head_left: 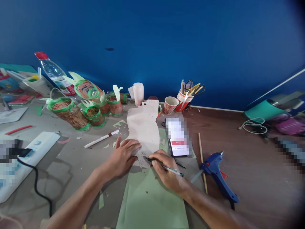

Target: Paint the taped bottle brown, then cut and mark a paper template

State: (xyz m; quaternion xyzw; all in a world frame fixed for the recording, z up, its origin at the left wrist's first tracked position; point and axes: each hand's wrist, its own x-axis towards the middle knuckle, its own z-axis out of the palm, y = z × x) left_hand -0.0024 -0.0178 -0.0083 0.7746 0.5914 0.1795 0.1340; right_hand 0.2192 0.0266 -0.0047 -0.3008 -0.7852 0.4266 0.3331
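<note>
My left hand (125,156) lies flat on the lower left of a white paper piece (144,127), its fingers apart and holding nothing. In my right hand (166,170) is a pen (172,171), gripped between thumb and fingers, its tip over the paper's lower part. Small drawn loops and marks show near the tip. Under the white piece and toward me lies a green paper sheet (154,200). A lit phone (177,136) rests to the right of the paper, beyond my right hand. A white marker (101,139) is on the table to the left.
A blue glue gun (219,175) and a thin wooden stick (202,162) lie at right. Decorated jars (69,111), a bottle (57,74), a paper cup (171,105) and a cup of scissors (183,100) stand behind. A power strip (40,149) with a black cord is at left.
</note>
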